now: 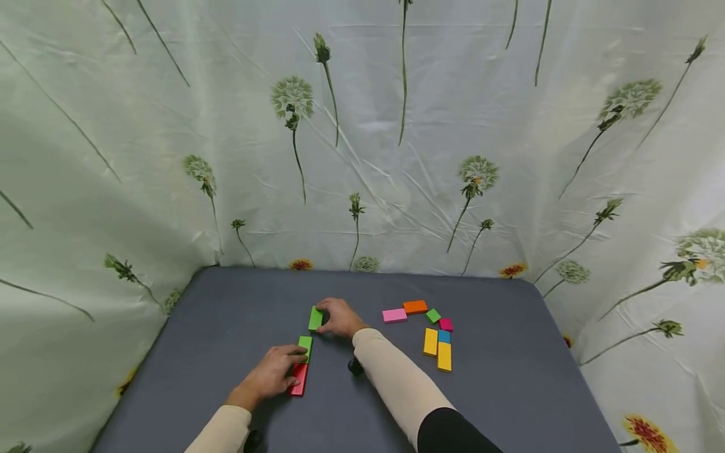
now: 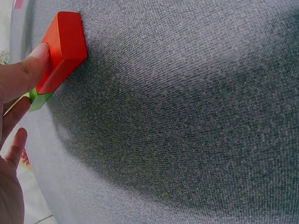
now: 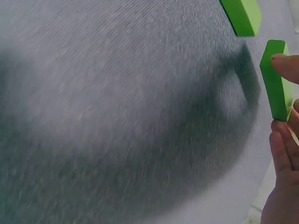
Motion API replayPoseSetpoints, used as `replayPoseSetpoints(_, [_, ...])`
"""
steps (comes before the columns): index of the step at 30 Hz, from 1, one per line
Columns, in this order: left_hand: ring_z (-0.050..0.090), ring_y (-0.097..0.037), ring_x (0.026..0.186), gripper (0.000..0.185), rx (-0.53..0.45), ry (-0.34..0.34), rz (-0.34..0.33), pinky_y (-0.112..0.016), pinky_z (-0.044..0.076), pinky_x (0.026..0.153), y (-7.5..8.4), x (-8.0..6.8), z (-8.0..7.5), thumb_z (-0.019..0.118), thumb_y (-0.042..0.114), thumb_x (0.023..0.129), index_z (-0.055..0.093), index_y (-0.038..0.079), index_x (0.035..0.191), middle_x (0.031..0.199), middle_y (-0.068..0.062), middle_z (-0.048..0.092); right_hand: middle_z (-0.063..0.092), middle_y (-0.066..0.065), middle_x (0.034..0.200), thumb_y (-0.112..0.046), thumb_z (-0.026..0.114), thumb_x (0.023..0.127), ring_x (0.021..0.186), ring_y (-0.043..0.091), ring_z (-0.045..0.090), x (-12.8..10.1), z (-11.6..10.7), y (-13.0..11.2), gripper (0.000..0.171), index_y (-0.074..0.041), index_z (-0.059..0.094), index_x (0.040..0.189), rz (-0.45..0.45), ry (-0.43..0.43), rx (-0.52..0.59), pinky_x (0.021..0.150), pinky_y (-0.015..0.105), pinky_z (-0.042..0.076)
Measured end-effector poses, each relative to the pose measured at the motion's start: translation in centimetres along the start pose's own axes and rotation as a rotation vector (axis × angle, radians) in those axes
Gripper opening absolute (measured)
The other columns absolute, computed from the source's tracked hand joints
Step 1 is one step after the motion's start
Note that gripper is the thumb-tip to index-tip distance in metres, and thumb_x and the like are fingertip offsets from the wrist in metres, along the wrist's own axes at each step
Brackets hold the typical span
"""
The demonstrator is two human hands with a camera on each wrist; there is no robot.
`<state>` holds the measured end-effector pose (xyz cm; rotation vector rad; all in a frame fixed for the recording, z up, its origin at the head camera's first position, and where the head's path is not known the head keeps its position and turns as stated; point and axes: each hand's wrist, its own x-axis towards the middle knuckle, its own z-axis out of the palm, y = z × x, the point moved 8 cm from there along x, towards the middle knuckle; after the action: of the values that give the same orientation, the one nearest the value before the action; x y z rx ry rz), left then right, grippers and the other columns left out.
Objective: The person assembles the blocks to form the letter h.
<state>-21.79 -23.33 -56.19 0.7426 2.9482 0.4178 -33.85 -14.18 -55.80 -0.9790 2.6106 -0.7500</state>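
Lying on the grey cloth-covered worktop (image 1: 510, 377), a loose cluster of flat rectangular blocks (image 1: 433, 330) sits well apart to the right. The right hand (image 1: 340, 318) pinches a tilted green block (image 1: 315, 318) between curled fingers (image 3: 286, 65). The left hand (image 1: 272, 373) presses nearly straight fingers (image 2: 23, 70) on a red block (image 1: 298, 379) touching a second green block (image 1: 306, 345), which they partly hide.

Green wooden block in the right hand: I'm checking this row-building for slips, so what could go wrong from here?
The green wooden block, pinched by the right hand, may land askew, away from the second green block. The left hand resting on the red rectangular block could nudge that row crooked.
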Motion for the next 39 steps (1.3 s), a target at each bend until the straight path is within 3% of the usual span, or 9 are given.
replayPoseSetpoints(12, [0.056, -0.028, 0.113, 0.038, -0.004, 0.017, 0.004, -0.047, 0.042, 0.095, 0.3, 0.3, 0.0, 0.082, 0.012, 0.074, 0.071, 0.003, 0.109, 0.12, -0.007, 0.062, 0.062, 0.006, 0.126, -0.02, 0.079, 0.08, 0.12, 0.022, 0.055, 0.9, 1.0, 0.0, 0.049, -0.006, 0.064, 0.124, 0.027, 0.022, 0.01, 0.1, 0.031, 0.044])
replayPoseSetpoints(23, [0.056, -0.028, 0.112, 0.037, -0.014, 0.006, -0.001, -0.047, 0.042, 0.095, 0.0, 0.1, 0.2, 0.082, 0.013, 0.074, 0.071, 0.003, 0.108, 0.119, -0.007, 0.062, 0.061, 0.009, 0.127, -0.021, 0.074, 0.086, 0.12, 0.025, 0.055, 0.6, 1.9, -0.1, 0.045, -0.002, 0.063, 0.125, 0.013, 0.06, 0.106, 0.1, 0.035, 0.044])
replayPoseSetpoints(39, [0.056, -0.029, 0.112, 0.038, -0.016, -0.003, -0.016, -0.048, 0.042, 0.096, -0.2, 0.0, 0.2, 0.082, 0.012, 0.074, 0.071, 0.002, 0.109, 0.119, -0.008, 0.062, 0.061, 0.008, 0.125, -0.022, 0.073, 0.087, 0.12, 0.023, 0.055, 0.8, 2.6, -0.7, 0.044, -0.004, 0.063, 0.126, -0.012, 0.044, 0.089, 0.101, 0.033, 0.043])
